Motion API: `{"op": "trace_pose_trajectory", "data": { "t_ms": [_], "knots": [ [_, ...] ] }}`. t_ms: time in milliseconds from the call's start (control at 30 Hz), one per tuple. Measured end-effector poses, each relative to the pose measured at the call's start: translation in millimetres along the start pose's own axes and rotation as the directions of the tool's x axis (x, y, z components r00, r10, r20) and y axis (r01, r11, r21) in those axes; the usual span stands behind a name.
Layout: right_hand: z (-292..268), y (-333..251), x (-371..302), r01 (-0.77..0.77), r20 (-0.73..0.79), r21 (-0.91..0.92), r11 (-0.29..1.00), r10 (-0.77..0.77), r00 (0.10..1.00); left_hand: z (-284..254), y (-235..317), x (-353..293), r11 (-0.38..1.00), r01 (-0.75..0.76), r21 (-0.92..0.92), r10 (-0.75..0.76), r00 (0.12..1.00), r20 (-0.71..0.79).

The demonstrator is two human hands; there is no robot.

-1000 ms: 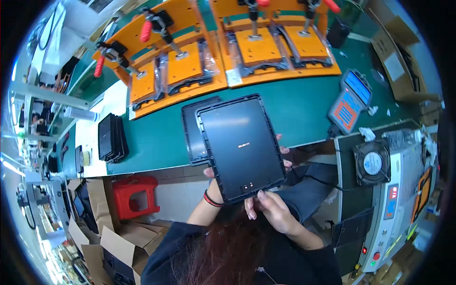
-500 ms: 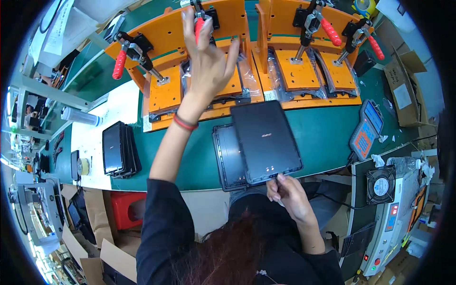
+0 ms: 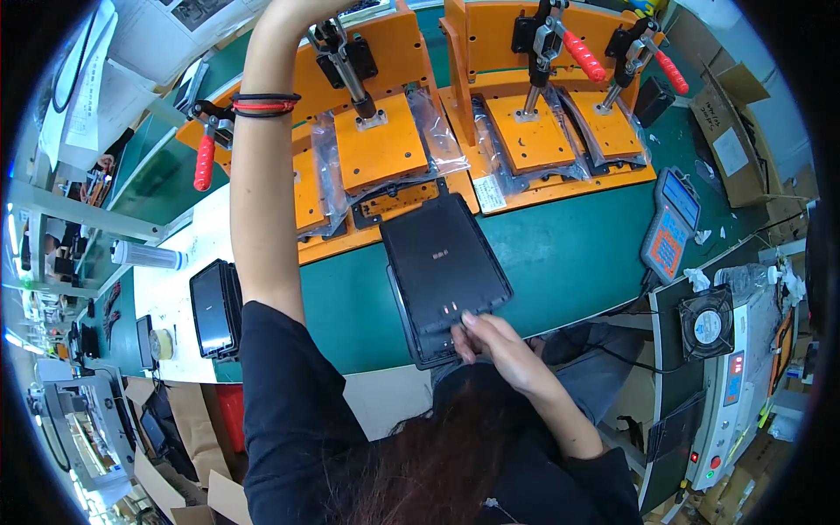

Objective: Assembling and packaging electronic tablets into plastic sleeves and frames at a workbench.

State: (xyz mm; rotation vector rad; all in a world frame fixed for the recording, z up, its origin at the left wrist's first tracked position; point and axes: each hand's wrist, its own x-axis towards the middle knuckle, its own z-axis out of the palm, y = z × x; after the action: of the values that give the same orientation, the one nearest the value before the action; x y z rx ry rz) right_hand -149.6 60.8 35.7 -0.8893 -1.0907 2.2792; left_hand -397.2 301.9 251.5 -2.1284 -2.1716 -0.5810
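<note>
My left hand [image 3: 302, 9] is at the top edge, beside the toggle clamp [image 3: 337, 52] of the left orange fixture; its fingers are out of the picture. Beneath that clamp an orange pressing plate [image 3: 379, 144] is lifted, and part of the orange base [image 3: 398, 203] shows under it. With thumb and fingers, my right hand [image 3: 490, 341] pinches the near edge of a black tablet shell [image 3: 444, 262]. The shell is tilted, its far end close to the fixture's front. Another black tablet part [image 3: 402, 302] lies partly hidden under it.
A second orange fixture [image 3: 534, 131] with red-handled clamps stands to the right. Stacked black tablets [image 3: 213, 308] lie at left on a white sheet. A keypad device [image 3: 672, 226] rests at right, near a cardboard box [image 3: 731, 144]. A fan [image 3: 707, 328] sits at the lower right.
My left hand has moved up and left to the top edge, and the pressing plate has risen. My right hand has shifted the black tablet shell left and slightly nearer the body.
</note>
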Motion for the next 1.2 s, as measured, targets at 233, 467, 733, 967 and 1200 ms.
{"op": "trace_pose_trajectory", "data": {
  "t_ms": [233, 467, 733, 967, 1200],
  "knots": [
    [-2.8, -15.2, 91.9, 0.029, 0.049, -0.072, 0.997, -0.026, 0.998, 26.5, -45.9, -58.7, 0.901, -0.38, -0.212, 0.191, 0.783, -0.592],
    [-6.7, -19.5, 157.7, -0.037, 0.018, -0.044, 0.998, 0.038, 0.999, 105.5, -62.9, -201.1, 0.98, 0.193, 0.057, -0.16, 0.918, -0.363],
    [-1.8, -12.1, 156.2, -0.005, -0.054, 0.155, 0.988, 0.013, 0.998, 135.2, -71.4, -212.8, 0.921, 0.381, -0.078, -0.388, 0.908, -0.159],
    [-1.0, -27.3, 173.3, 0.009, -0.113, -0.356, 0.935, -0.053, 0.992, 167.0, -99.3, -199.9, 0.967, 0.25, 0.057, -0.244, 0.964, -0.102],
    [-15.9, -31.4, 166.5, 0.175, -0.194, -0.416, 0.892, -0.275, 0.942, 155.0, -78.5, -194.7, 0.872, 0.32, -0.37, -0.372, 0.925, -0.075]
  ]
}}
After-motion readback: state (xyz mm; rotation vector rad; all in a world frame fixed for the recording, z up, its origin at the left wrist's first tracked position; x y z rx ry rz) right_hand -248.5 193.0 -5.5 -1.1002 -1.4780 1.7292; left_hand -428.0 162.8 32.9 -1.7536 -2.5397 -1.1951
